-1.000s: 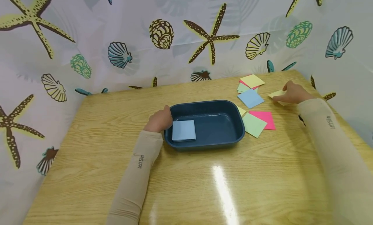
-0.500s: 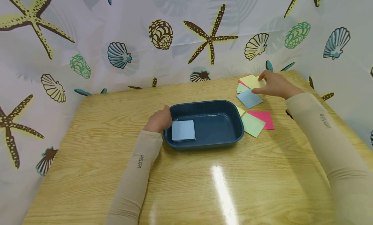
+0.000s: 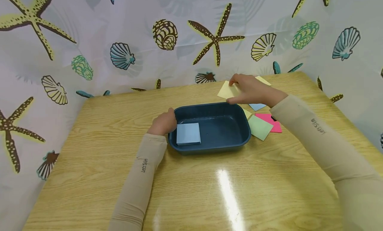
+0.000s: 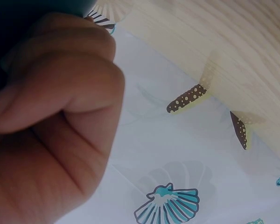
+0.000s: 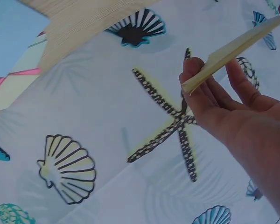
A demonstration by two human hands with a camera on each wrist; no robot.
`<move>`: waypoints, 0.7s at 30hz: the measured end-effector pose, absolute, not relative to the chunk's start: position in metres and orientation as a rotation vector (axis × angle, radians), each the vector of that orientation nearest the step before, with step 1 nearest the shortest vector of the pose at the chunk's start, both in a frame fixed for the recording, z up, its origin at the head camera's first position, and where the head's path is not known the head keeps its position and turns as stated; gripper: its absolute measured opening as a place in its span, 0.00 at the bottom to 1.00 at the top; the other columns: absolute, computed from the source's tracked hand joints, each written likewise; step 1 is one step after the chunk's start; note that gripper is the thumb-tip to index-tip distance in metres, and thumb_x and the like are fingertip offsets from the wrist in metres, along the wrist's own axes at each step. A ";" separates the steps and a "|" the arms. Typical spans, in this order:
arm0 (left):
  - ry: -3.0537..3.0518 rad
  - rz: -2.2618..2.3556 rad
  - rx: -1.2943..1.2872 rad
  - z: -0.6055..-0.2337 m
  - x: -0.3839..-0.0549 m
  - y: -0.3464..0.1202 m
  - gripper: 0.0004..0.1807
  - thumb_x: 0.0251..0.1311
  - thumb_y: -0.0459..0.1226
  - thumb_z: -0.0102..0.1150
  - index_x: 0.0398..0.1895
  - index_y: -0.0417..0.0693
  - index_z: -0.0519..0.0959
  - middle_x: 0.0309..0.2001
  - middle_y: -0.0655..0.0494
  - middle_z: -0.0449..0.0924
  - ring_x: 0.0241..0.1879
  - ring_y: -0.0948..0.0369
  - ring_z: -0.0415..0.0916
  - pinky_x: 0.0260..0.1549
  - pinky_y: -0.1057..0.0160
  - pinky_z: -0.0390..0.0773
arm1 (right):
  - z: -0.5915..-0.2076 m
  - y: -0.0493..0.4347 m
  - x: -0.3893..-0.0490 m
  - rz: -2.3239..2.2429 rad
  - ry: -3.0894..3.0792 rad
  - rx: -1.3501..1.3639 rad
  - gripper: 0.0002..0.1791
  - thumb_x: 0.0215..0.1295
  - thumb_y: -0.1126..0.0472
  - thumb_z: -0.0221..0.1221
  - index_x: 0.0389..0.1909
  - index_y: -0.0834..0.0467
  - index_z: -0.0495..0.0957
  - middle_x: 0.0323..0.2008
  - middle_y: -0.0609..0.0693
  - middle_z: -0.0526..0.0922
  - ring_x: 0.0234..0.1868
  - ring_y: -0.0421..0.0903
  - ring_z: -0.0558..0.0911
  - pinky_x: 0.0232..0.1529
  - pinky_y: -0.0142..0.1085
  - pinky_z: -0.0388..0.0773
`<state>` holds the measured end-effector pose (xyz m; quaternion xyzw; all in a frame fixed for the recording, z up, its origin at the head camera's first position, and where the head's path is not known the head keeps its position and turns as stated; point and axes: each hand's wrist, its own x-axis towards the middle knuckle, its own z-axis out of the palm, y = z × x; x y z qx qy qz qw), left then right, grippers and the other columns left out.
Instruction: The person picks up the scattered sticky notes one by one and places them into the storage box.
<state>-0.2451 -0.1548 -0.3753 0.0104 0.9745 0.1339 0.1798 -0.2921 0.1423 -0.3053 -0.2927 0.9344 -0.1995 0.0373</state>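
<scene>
My left hand (image 3: 164,122) grips the left end of a dark blue plastic tray (image 3: 209,149), its fingers curled at the rim. Inside the tray, at its left side, lies a small stack of light blue sticky notes (image 3: 188,133). Over the tray's back right corner, my right hand (image 3: 249,89) pinches a pale yellow sticky note pad (image 3: 225,90) between thumb and fingers. The right wrist view shows that yellow pad (image 5: 233,53) edge-on, with several sheets' thickness.
Right of the tray lie a green note (image 3: 261,127), a pink note (image 3: 276,125) and a yellow one (image 3: 247,114) partly behind the rim. Behind the right hand, a blue note (image 3: 257,106) and another yellow note (image 3: 263,80) show partly. A shell-patterned cloth (image 3: 179,64) backs the wooden table (image 3: 191,191).
My right hand has carried the yellow pad left from the table's right side, past the loose notes, to the tray's back right corner. The left hand and tray have stayed put.
</scene>
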 end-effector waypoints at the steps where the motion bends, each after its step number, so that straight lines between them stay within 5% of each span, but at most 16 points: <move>1: 2.753 0.381 0.028 -0.375 -0.245 -0.155 0.25 0.72 0.35 0.39 0.68 0.32 0.55 0.53 0.35 0.76 0.43 0.49 0.78 0.45 0.51 0.77 | -0.305 0.136 -0.290 -0.602 2.857 -0.943 0.31 0.55 0.52 0.65 0.52 0.68 0.70 0.49 0.62 0.76 0.39 0.53 0.73 0.39 0.43 0.69; 21: 2.750 0.375 0.023 -0.377 -0.247 -0.156 0.27 0.72 0.35 0.38 0.70 0.34 0.54 0.53 0.37 0.76 0.43 0.49 0.78 0.45 0.50 0.76 | -0.344 0.040 -0.263 -0.296 2.555 -1.369 0.31 0.54 0.51 0.67 0.52 0.65 0.70 0.43 0.55 0.76 0.37 0.49 0.73 0.41 0.40 0.71</move>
